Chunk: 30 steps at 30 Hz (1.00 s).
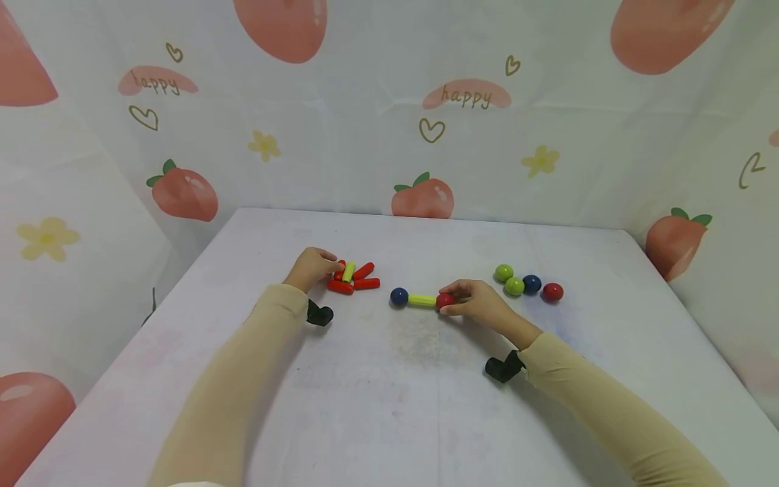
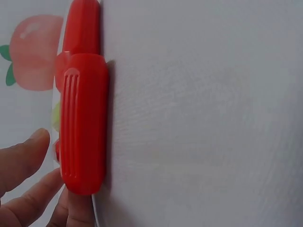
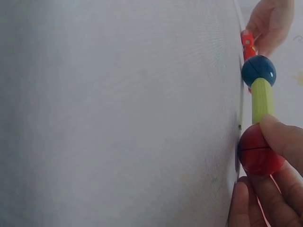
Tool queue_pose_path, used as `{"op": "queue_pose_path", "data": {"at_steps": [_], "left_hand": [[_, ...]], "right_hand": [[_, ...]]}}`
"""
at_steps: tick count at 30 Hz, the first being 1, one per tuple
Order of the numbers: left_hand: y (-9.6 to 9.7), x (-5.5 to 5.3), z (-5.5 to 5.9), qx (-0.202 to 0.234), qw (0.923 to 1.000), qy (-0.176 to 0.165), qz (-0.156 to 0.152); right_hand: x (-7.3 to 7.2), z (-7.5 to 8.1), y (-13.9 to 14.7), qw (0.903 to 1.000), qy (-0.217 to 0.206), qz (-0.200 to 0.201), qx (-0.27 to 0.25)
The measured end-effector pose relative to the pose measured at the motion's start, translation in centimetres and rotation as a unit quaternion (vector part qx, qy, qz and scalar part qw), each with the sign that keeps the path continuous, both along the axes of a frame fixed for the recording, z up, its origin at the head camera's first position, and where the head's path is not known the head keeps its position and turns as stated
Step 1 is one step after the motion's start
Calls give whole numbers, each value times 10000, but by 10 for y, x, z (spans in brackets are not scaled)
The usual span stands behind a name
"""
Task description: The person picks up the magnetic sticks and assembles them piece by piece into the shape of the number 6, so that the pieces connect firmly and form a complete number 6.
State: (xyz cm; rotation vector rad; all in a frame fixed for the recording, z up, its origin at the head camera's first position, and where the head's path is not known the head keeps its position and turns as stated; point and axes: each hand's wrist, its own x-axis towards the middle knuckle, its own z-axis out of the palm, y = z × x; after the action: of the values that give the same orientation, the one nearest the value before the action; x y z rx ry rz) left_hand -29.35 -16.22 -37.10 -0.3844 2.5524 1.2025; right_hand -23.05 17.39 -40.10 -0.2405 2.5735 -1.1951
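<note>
A blue ball (image 1: 399, 297), a yellow-green rod (image 1: 422, 300) and a red ball (image 1: 445, 302) stand joined in a row on the table. My right hand (image 1: 481, 304) pinches the red ball between thumb and fingers; the right wrist view shows the thumb on the ball (image 3: 259, 150). At the left, my left hand (image 1: 312, 268) reaches into a group of red rods (image 1: 366, 284) with one yellow-green rod (image 1: 349, 272) among them. In the left wrist view, its thumb stays apart from the nearest red rod (image 2: 84, 125), which partly hides the other fingers.
Right of the right hand lie two green balls (image 1: 514, 286), a blue ball (image 1: 532, 284) and a red ball (image 1: 552, 292). Black wrist mounts (image 1: 504, 367) stick out by both cuffs. A printed cloth (image 1: 365, 135) hangs behind the white table (image 1: 365, 406).
</note>
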Motion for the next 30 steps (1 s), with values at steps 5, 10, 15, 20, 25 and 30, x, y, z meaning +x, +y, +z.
{"op": "queue_pose_path", "data": {"at_steps": [5, 10, 15, 20, 25, 30], "left_hand": [[1, -1, -1, -108, 9999, -8, -130], [4, -1, 1, -191, 9997, -65, -131], [5, -1, 0, -155, 9997, -66, -150], [5, -2, -2, -52, 9999, -9, -102], [3, -2, -1, 71, 10000, 38, -22], [2, -2, 5, 178, 9998, 89, 87]], "right_hand": [[0, 1, 0, 10000, 37, 3, 2], [1, 2, 0, 10000, 56, 1, -12], [1, 1, 0, 10000, 37, -1, -22], [0, -1, 0, 10000, 15, -11, -61], [1, 0, 0, 10000, 32, -19, -54], [1, 1, 0, 10000, 84, -7, -34]]}}
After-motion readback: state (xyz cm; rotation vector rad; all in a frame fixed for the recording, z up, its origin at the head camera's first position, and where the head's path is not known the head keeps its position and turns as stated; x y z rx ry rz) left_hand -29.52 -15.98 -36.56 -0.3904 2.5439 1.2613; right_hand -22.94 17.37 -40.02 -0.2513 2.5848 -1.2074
